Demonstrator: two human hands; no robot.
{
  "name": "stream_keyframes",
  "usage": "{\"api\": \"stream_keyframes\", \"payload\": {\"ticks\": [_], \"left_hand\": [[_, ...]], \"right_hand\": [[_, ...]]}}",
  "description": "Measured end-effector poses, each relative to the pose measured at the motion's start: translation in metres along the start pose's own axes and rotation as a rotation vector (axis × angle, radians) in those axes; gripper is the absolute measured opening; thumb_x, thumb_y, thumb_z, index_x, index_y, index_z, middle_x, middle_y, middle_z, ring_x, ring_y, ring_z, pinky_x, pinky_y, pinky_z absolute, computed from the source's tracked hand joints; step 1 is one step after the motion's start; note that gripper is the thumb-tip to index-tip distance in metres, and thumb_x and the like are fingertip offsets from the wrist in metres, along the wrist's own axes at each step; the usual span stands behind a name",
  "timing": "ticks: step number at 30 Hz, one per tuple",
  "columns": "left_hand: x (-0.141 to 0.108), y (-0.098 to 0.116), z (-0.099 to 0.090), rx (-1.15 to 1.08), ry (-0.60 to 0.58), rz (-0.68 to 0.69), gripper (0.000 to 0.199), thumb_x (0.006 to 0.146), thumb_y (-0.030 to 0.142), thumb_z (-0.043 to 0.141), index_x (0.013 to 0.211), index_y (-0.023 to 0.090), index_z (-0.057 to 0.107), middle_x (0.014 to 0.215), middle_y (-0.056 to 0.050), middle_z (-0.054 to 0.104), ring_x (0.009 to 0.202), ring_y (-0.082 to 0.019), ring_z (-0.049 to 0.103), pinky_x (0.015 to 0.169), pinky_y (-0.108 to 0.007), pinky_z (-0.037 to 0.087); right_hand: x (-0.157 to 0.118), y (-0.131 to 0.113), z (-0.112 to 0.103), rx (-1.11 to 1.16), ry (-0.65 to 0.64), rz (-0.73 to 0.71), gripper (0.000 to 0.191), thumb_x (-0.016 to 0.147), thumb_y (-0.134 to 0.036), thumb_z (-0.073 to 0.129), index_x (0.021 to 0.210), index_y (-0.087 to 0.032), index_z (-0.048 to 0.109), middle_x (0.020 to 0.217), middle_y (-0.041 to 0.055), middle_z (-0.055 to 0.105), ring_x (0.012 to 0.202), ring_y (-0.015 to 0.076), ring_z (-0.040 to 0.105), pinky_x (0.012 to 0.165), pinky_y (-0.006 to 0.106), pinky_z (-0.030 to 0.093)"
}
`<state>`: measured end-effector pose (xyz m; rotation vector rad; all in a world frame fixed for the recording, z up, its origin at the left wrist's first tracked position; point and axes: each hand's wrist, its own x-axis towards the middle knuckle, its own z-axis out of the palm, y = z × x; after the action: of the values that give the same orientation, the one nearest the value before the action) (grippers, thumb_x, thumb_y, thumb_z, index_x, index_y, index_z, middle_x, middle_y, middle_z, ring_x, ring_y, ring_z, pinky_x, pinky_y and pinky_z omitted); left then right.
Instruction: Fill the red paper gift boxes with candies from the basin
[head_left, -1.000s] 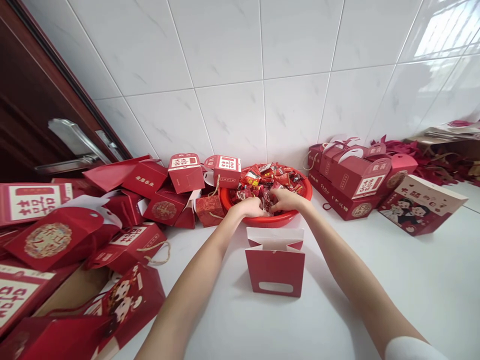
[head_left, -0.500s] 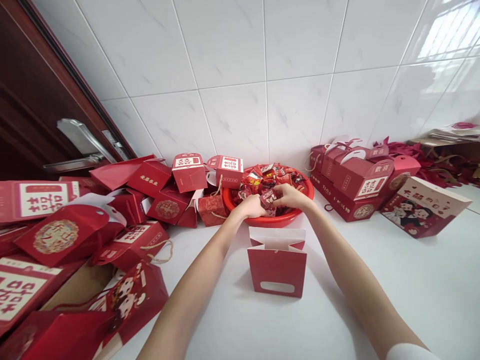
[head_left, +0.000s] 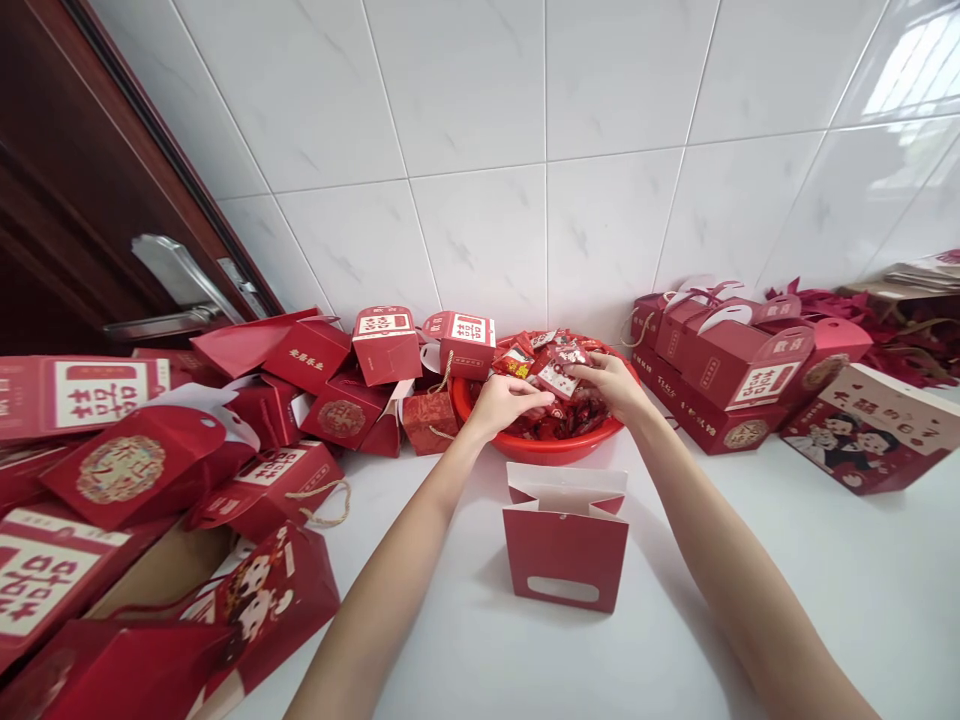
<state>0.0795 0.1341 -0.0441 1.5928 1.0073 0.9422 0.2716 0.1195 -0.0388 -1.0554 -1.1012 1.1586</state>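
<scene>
A red plastic basket (head_left: 551,450) filled with red-wrapped sweets (head_left: 574,415) stands against the wall. Over its right side, my right hand (head_left: 613,382) pinches a small red and white candy packet (head_left: 559,372) by its edge. My left hand (head_left: 504,404) is above the left part of the basket, close to the packet, its fingers stretched out and apart. Nothing shows in the left fingers. In front of the basket a red paper gift bag (head_left: 566,560) stands upright on the white surface, its top open and its inside mostly hidden.
Many red gift boxes (head_left: 285,485) are heaped on the left, beside a dark door (head_left: 60,180). More boxes (head_left: 739,365) are stacked at the right. A printed bag (head_left: 862,425) leans there, with red ribbons (head_left: 900,340) behind. White tiles (head_left: 480,250) form the back wall.
My right hand has lifted the candy packet up from the sweets. My left hand has risen out of the sweets. The view has shifted slightly.
</scene>
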Motion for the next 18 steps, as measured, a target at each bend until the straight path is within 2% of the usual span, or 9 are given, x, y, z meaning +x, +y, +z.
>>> {"api": "stream_keyframes", "payload": {"ticks": [4, 7, 9, 13, 16, 18], "left_hand": [[-0.0035, 0.0058, -0.0014, -0.135, 0.111, 0.049, 0.034, 0.050, 0.039, 0.090, 0.066, 0.014, 0.073, 0.063, -0.001, 0.071, 0.063, -0.015, 0.065, 0.071, -0.030, 0.055], [-0.0050, 0.0077, -0.0020, -0.171, 0.119, 0.084, 0.036, 0.049, 0.041, 0.089, 0.066, 0.015, 0.071, 0.064, 0.000, 0.070, 0.064, -0.014, 0.063, 0.072, -0.030, 0.053], [-0.0050, 0.0076, -0.0025, -0.153, 0.128, 0.092, 0.036, 0.053, 0.045, 0.087, 0.066, 0.016, 0.070, 0.066, 0.000, 0.069, 0.067, -0.015, 0.063, 0.072, -0.029, 0.052], [-0.0039, 0.0060, -0.0033, -0.052, 0.200, 0.092, 0.042, 0.068, 0.054, 0.074, 0.054, 0.018, 0.057, 0.056, 0.003, 0.057, 0.063, -0.013, 0.057, 0.067, -0.027, 0.047], [-0.0038, 0.0054, -0.0038, -0.015, 0.192, 0.110, 0.037, 0.065, 0.048, 0.074, 0.054, 0.019, 0.053, 0.056, 0.005, 0.052, 0.062, -0.012, 0.053, 0.066, -0.026, 0.044], [-0.0040, 0.0055, -0.0039, -0.024, 0.166, 0.113, 0.032, 0.059, 0.041, 0.076, 0.058, 0.018, 0.054, 0.059, 0.005, 0.054, 0.063, -0.012, 0.052, 0.066, -0.026, 0.043]], "right_hand": [[0.0029, 0.0017, -0.0006, 0.046, 0.171, -0.045, 0.034, 0.063, -0.032, 0.079, 0.093, -0.016, 0.070, 0.089, 0.0062, 0.075, 0.071, 0.0178, 0.069, 0.052, 0.024, 0.053], [0.0058, 0.0046, -0.0020, 0.058, 0.277, -0.103, 0.036, 0.062, -0.036, 0.077, 0.092, -0.017, 0.069, 0.091, 0.0057, 0.075, 0.072, 0.0179, 0.069, 0.051, 0.023, 0.052], [0.0068, 0.0056, -0.0023, 0.069, 0.315, -0.125, 0.037, 0.062, -0.038, 0.076, 0.092, -0.017, 0.069, 0.091, 0.0056, 0.075, 0.072, 0.0180, 0.069, 0.051, 0.023, 0.052], [0.0062, 0.0046, -0.0015, 0.056, 0.299, -0.126, 0.038, 0.062, -0.041, 0.076, 0.091, -0.019, 0.069, 0.093, 0.0059, 0.076, 0.077, 0.0206, 0.071, 0.052, 0.024, 0.052], [0.0058, 0.0035, -0.0012, 0.044, 0.249, -0.126, 0.039, 0.063, -0.044, 0.077, 0.092, -0.019, 0.069, 0.095, 0.0066, 0.077, 0.083, 0.0232, 0.072, 0.056, 0.026, 0.055], [0.0069, 0.0035, -0.0020, 0.044, 0.246, -0.092, 0.041, 0.063, -0.044, 0.078, 0.094, -0.019, 0.070, 0.093, 0.0066, 0.077, 0.079, 0.0228, 0.072, 0.054, 0.026, 0.054]]}}
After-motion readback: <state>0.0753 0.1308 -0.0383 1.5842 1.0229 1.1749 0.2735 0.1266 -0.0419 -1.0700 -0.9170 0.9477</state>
